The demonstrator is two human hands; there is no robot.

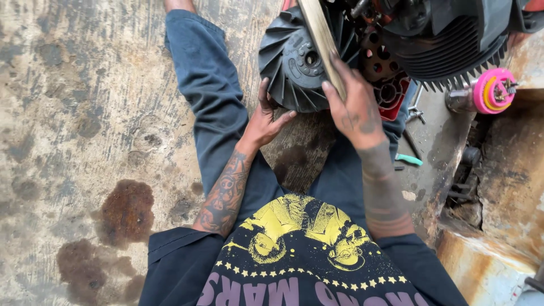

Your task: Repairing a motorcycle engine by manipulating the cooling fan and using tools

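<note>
Bracing the black fan wheel (297, 59) at twelve o'clock, the left hand (266, 119) is cupping its rim while the right hand (354, 107) is clenching a wooden stick (320, 37); levering next probably needs steady counterpressure.

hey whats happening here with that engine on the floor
A person sits on a stained concrete floor with a small engine between their legs. The left hand grips the rim of the black finned flywheel. The right hand holds a flat wooden stick against it. A pink and yellow spool sits to the right.
</note>
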